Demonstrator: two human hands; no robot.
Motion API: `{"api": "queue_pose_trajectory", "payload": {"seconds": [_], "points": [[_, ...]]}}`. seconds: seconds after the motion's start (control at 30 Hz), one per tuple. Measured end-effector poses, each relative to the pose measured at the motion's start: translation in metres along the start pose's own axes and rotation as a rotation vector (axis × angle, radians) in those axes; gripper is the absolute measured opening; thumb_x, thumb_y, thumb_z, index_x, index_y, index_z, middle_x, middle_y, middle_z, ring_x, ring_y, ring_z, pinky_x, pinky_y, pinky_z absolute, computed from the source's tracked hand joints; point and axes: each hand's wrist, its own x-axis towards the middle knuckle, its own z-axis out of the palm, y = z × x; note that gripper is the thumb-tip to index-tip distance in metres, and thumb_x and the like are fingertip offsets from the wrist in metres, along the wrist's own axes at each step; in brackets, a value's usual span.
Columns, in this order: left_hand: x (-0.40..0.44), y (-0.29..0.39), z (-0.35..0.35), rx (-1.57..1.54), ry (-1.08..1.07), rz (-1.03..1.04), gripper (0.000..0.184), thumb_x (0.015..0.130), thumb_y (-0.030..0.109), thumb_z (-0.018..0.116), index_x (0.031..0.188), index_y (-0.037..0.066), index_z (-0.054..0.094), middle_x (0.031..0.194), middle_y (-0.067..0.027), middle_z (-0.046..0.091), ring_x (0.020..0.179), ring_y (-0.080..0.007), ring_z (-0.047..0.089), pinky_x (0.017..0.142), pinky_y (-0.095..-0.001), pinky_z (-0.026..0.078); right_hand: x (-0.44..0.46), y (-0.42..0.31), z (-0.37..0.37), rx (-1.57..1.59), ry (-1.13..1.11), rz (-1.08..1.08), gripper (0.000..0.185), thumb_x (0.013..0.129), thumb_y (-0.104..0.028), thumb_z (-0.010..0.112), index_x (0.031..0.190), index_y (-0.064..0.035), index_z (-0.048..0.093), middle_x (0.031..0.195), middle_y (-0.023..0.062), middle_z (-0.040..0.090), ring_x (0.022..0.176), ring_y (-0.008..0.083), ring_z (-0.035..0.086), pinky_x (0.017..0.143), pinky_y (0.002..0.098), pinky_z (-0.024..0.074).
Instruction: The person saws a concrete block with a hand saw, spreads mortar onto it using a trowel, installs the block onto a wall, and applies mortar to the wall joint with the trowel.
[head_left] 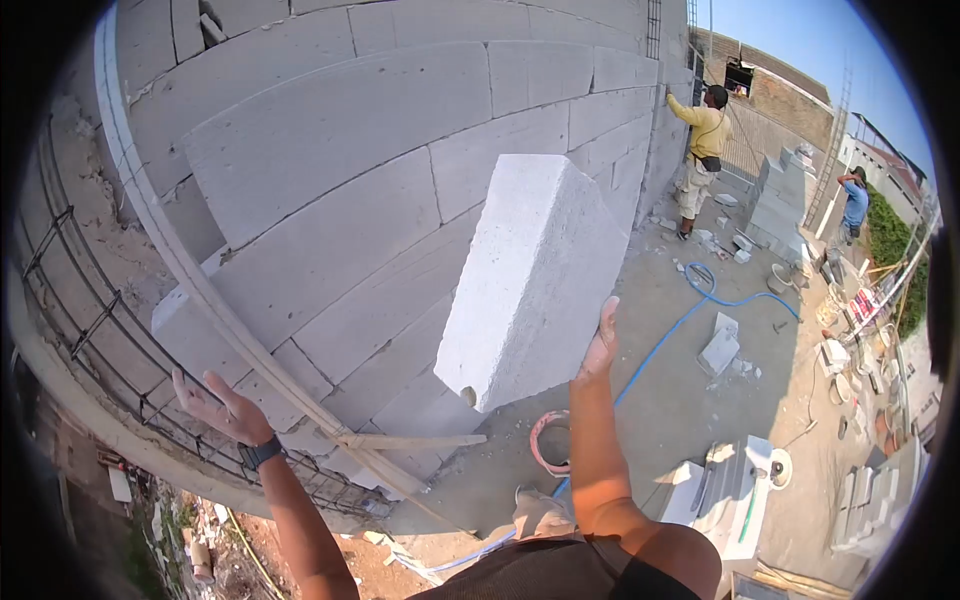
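A white aerated concrete block (540,270) is held up, tilted, in front of the block wall (340,120). My right hand (600,345) grips its lower right side; part of the fingers is hidden behind the block. My left hand (222,405), with a dark watch on the wrist, is raised on the left, its fingers spread and nothing in them. It is nearest to the long wooden batten (215,305) that leans across the wall and to the steel rebar cage (95,300).
A person in yellow (705,135) stands at the wall's far end; another in blue (855,200) is farther right. A blue hose (655,350) crosses the floor. Stacked blocks (780,215), a broken block (720,345) and more blocks (735,495) lie to the right.
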Motion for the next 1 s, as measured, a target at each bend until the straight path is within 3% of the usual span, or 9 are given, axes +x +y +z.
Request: {"api": "queue_pose_trajectory", "payload": {"seconds": [0.17, 0.23, 0.43, 0.53, 0.67, 0.7, 0.77, 0.87, 1.0], "points": [[-0.173, 0.152, 0.014, -0.864, -1.155, -0.629, 0.065, 0.1, 0.04, 0.051, 0.146, -0.003, 0.036, 0.145, -0.0184, 0.045, 0.128, -0.0286, 0.048, 0.105, -0.0397, 0.038, -0.052, -0.036, -0.097, -0.201, -0.023, 0.172, 0.069, 0.095, -0.048, 0.061, 0.143, -0.0021, 0.044, 0.135, 0.0112, 0.056, 0.124, 0.0237, 0.053, 0.105, 0.0408, 0.0426], [-0.241, 0.17, 0.012, -1.133, -1.333, -0.726, 0.08, 0.095, 0.056, 0.052, 0.147, -0.002, 0.034, 0.139, -0.0161, 0.049, 0.123, -0.0264, 0.052, 0.101, -0.0404, 0.042, -0.072, -0.066, -0.11, -0.268, -0.058, 0.129, 0.069, 0.094, -0.046, 0.063, 0.143, -0.002, 0.043, 0.134, 0.0098, 0.056, 0.123, 0.0216, 0.053, 0.105, 0.039, 0.0424], [-0.347, 0.264, 0.024, -0.951, -1.396, -0.644, 0.078, 0.081, 0.048, 0.074, 0.132, -0.003, 0.046, 0.117, -0.0101, 0.056, 0.106, -0.0211, 0.055, 0.096, -0.0372, 0.042, -0.105, -0.145, -0.22, -0.461, 0.096, 0.087, 0.065, 0.096, -0.042, 0.061, 0.144, -0.0031, 0.042, 0.135, 0.0078, 0.054, 0.119, 0.0169, 0.054, 0.101, 0.0323, 0.0419], [-0.378, 0.33, 0.05, -0.825, -1.754, -0.683, 0.073, 0.075, 0.034, 0.082, 0.129, -0.002, 0.048, 0.114, -0.0083, 0.056, 0.104, -0.0217, 0.054, 0.095, -0.0363, 0.042, -0.131, -0.18, -0.282, -0.532, 0.311, 0.115, 0.066, 0.095, -0.043, 0.062, 0.142, -0.0016, 0.043, 0.131, 0.0099, 0.056, 0.116, 0.0184, 0.056, 0.098, 0.032, 0.0444], [-0.455, 0.386, 0.076, -0.855, -1.923, -0.636, 0.063, 0.073, 0.022, 0.081, 0.124, -0.003, 0.053, 0.114, -0.0137, 0.06, 0.101, -0.0228, 0.056, 0.09, -0.0363, 0.046, -0.15, -0.232, -0.342, -0.9, 0.492, 0.143, 0.067, 0.094, -0.049, 0.061, 0.137, 0.0011, 0.049, 0.126, 0.0144, 0.058, 0.113, 0.0224, 0.058, 0.096, 0.0335, 0.0466], [-0.468, 0.405, 0.081, -0.796, -1.946, -0.449, 0.067, 0.071, 0.023, 0.084, 0.124, -0.003, 0.051, 0.113, -0.014, 0.059, 0.102, -0.0249, 0.056, 0.091, -0.0378, 0.045, -0.15, -0.261, -0.345, -0.923, 0.546, 0.111, 0.067, 0.094, -0.049, 0.061, 0.137, 0.0011, 0.049, 0.126, 0.0144, 0.058, 0.113, 0.0224, 0.058, 0.096, 0.0335, 0.0466], [-0.488, 0.439, 0.095, -0.752, -2.026, -0.301, 0.073, 0.067, 0.025, 0.087, 0.123, -0.003, 0.049, 0.113, -0.0171, 0.058, 0.102, -0.0286, 0.056, 0.092, -0.0411, 0.045, -0.15, -0.308, -0.34, -1.059, 0.563, 0.43, 0.068, 0.093, -0.05, 0.062, 0.136, 0.0013, 0.051, 0.12, 0.0179, 0.062, 0.112, 0.0247, 0.059, 0.093, 0.0355, 0.0482], [-0.525, 0.463, 0.116, -0.746, -1.988, -0.006, 0.075, 0.065, 0.026, 0.088, 0.123, -0.002, 0.049, 0.112, -0.0166, 0.058, 0.101, -0.0301, 0.057, 0.09, -0.0417, 0.046, -0.166, -0.334, -0.399, -1.272, 0.732, 0.201, 0.067, 0.092, -0.049, 0.065, 0.135, 0.0014, 0.052, 0.111, 0.0176, 0.066, 0.105, 0.0248, 0.064, 0.086, 0.036, 0.0509], [-0.566, 0.497, 0.143, -0.795, -2.121, -0.074, 0.076, 0.064, 0.026, 0.088, 0.122, -0.002, 0.049, 0.112, -0.0172, 0.058, 0.102, -0.0309, 0.058, 0.089, -0.042, 0.047, -0.21, -0.37, -0.444, -1.123, 1.139, 0.023, 0.057, 0.091, -0.04, 0.068, 0.128, 0.0016, 0.056, 0.097, 0.0141, 0.07, 0.089, 0.0212, 0.069, 0.078, 0.0336, 0.0527]]}}
